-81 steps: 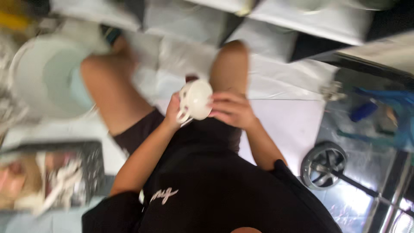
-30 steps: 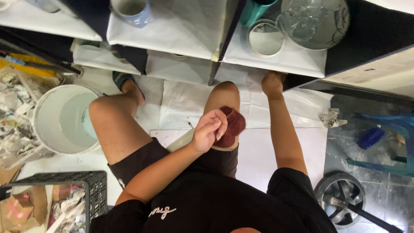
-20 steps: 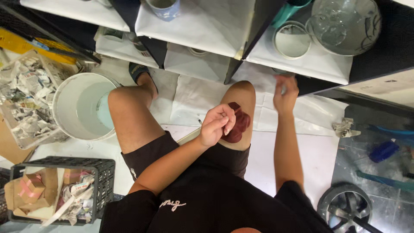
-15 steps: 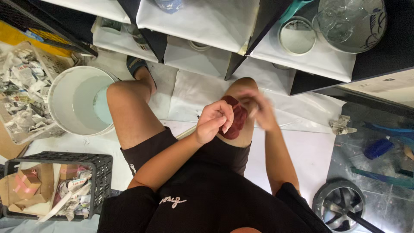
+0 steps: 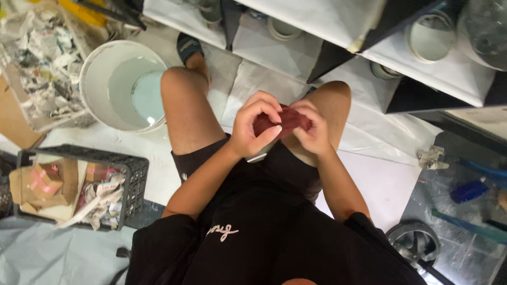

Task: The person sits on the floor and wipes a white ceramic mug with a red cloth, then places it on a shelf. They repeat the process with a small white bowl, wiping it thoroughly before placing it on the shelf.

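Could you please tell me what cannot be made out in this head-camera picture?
- Dark red rounded object: head view, mostly hidden by the left hand and right hand; its kind is unclear.
- Large clear glass vessel: head view, cut off by the top right edge.
- Black plastic crate: head view, crumpled paper hides its lower contents.

bucket (image 5: 122, 84) left — crate (image 5: 79, 184) nearer

Bright, even indoor light from above; shadows stay soft. Glare glints off the water in the white bucket (image 5: 124, 84) at ten o'clock. Edges blur and bend slightly; the centre stays fairly sharp.
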